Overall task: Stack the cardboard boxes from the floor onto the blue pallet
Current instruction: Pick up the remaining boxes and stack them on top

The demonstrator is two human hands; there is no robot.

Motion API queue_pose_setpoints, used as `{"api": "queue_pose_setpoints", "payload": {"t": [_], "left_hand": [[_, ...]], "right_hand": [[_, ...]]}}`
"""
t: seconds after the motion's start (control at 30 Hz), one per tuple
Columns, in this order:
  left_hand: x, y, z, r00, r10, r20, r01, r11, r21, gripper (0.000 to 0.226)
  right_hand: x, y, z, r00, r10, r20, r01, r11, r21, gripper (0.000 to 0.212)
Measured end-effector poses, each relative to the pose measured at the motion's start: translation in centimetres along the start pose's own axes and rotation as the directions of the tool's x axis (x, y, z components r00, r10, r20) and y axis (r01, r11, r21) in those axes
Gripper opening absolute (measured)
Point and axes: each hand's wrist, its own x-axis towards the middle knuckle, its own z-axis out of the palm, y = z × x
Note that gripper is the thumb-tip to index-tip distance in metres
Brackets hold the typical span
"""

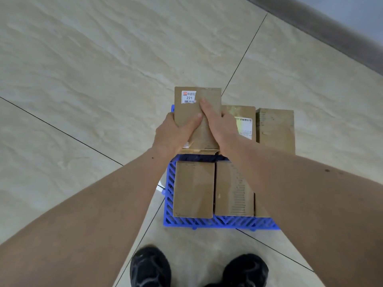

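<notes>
Above the far left corner of a blue slatted plastic pallet point(169, 195), a person is holding a small brown cardboard box with a white barcode label reading 221 point(196, 112). Both grips are closing on it: the left hand point(172, 133) is wrapping its near left edge, thumb lying over the top, while the right hand point(217, 123) is pressing down across the top and right side. The box is looking light and stiff, though its near flaps are appearing loose and layered, so holding the two long sides seems safest. Beside it, two more plain cardboard boxes point(275, 129) are sitting in the pallet's far row, and others point(193, 189) are lying flat in the near row. Around the pallet, pale beige floor tiles point(83, 79) are spreading out. Two black shoes point(150, 266) are standing just before the pallet's near edge.
</notes>
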Motion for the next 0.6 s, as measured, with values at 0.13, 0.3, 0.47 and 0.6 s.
{"api": "queue_pose_setpoints", "payload": {"t": [0.13,0.3,0.47,0.6], "left_hand": [[0.5,-0.2,0.4,1.0,0.003,0.008,-0.003,0.999,-0.035,0.061],[0.6,-0.1,0.5,1.0,-0.007,0.012,0.007,1.0,0.004,0.06],[-0.1,0.7,-0.2,0.999,-0.037,0.034,0.033,0.993,0.111,0.058],[-1.9,3.1,-1.2,1.0,-0.006,-0.008,0.009,0.927,0.376,0.08]], "right_hand": [[0.3,0.1,0.0,1.0,-0.01,-0.03,0.01,1.0,-0.008,0.079],[0.4,0.6,-0.1,1.0,-0.008,-0.028,0.008,1.0,-0.003,0.061],[-0.2,-0.7,-0.6,0.991,-0.028,-0.128,0.018,0.997,-0.079,0.053],[-2.4,-2.9,-2.2,0.985,-0.075,-0.157,0.051,0.987,-0.155,0.077]]}}
